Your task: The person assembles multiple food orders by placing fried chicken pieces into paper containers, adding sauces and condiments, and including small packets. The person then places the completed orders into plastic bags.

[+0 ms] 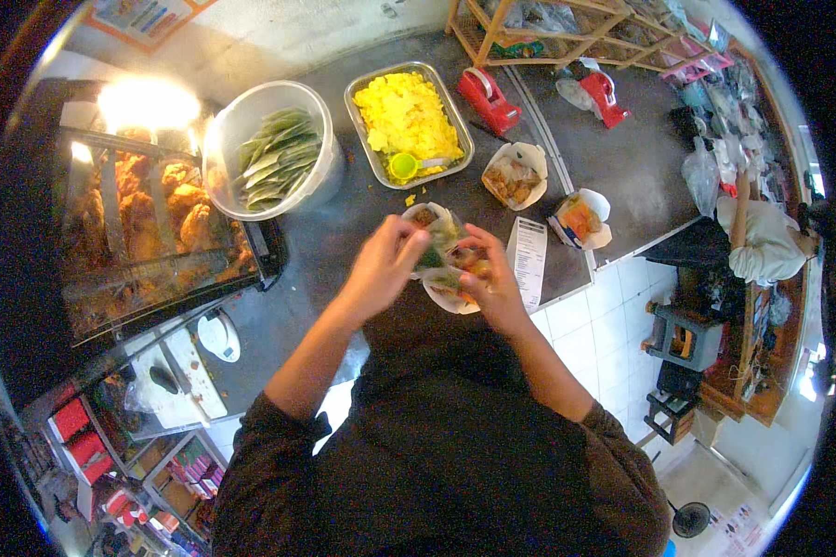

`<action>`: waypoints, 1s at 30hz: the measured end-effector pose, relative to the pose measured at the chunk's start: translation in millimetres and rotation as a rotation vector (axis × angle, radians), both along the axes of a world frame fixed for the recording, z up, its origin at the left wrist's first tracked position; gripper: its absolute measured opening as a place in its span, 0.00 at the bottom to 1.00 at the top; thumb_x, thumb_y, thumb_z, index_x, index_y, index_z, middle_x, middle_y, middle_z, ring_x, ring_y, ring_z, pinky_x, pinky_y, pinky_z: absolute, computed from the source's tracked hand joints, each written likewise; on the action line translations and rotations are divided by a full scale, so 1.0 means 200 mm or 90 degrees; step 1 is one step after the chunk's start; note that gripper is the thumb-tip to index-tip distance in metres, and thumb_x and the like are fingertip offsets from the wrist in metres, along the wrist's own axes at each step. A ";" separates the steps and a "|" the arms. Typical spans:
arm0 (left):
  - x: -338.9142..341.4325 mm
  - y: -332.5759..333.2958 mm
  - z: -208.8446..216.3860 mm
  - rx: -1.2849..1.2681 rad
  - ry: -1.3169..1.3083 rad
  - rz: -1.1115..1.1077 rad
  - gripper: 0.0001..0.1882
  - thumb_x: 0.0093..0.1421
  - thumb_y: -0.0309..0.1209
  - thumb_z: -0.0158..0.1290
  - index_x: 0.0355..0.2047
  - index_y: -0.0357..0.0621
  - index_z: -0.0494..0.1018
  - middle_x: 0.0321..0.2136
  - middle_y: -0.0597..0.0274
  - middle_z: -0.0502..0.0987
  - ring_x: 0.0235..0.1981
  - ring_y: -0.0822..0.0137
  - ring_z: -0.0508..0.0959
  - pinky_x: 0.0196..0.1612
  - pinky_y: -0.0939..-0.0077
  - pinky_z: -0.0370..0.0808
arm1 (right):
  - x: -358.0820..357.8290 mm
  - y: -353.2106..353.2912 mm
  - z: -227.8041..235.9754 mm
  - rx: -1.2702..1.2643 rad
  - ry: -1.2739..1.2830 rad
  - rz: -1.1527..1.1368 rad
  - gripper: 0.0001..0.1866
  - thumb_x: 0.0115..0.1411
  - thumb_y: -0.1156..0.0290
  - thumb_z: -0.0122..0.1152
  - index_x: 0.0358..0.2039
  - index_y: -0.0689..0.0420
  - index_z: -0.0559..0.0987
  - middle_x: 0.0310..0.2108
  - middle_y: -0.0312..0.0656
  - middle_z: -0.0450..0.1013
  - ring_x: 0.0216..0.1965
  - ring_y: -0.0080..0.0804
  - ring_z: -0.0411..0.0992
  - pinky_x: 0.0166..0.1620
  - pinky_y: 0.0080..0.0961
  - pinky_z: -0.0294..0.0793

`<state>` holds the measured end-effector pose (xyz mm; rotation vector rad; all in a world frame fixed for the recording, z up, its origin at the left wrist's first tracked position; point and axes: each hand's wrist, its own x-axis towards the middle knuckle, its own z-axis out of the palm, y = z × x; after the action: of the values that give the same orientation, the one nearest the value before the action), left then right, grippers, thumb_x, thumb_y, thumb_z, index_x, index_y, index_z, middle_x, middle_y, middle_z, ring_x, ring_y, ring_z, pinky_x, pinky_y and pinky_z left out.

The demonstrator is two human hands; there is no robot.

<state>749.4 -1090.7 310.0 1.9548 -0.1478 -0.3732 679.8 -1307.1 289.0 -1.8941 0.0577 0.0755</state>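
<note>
- Head view, middle of the frame: a blurred green item (427, 257) is pinched between the fingers of the left hand (384, 262), above white food boxes (450, 301).
- Just right of it, the right hand (495, 286) is held with bent fingers; whether anything is gripped cannot be told.
- Upper centre: a metal tray (471, 148) of yellow food (404, 111) is set on the dark surface (622, 167).
- Right of centre: a paper slip (528, 262) is laid near two filled cartons (599, 202).

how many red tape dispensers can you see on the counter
2: one red tape dispenser just right of the tray of yellow food, another farther right. Others may be hidden.
</note>
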 end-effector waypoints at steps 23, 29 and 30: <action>0.55 0.37 0.31 0.343 -0.290 0.259 0.16 0.60 0.39 0.66 0.26 0.45 0.72 0.25 0.55 0.79 0.27 0.61 0.78 0.36 0.62 0.75 | 0.06 -0.05 0.10 0.028 -0.049 -0.110 0.27 0.58 0.73 0.70 0.59 0.52 0.76 0.53 0.40 0.74 0.48 0.28 0.73 0.45 0.23 0.74; -0.03 -0.36 0.23 -0.180 -0.242 0.074 0.12 0.54 0.27 0.68 0.32 0.41 0.74 0.29 0.60 0.75 0.34 0.63 0.78 0.41 0.71 0.76 | 0.13 -0.11 0.22 0.023 -0.094 0.044 0.29 0.47 0.86 0.66 0.53 0.56 0.78 0.49 0.40 0.78 0.53 0.35 0.75 0.56 0.31 0.73; -0.04 -0.37 0.18 -0.194 -0.194 0.119 0.12 0.55 0.27 0.68 0.34 0.41 0.74 0.32 0.59 0.75 0.36 0.62 0.78 0.44 0.70 0.76 | 0.13 -0.23 0.19 -0.081 -0.210 -0.055 0.25 0.45 0.88 0.64 0.47 0.57 0.81 0.46 0.41 0.80 0.51 0.39 0.77 0.58 0.32 0.73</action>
<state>741.4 -1165.5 345.0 1.6951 -0.2037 0.0695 706.3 -1352.7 327.8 -2.0058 -0.0821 -0.3065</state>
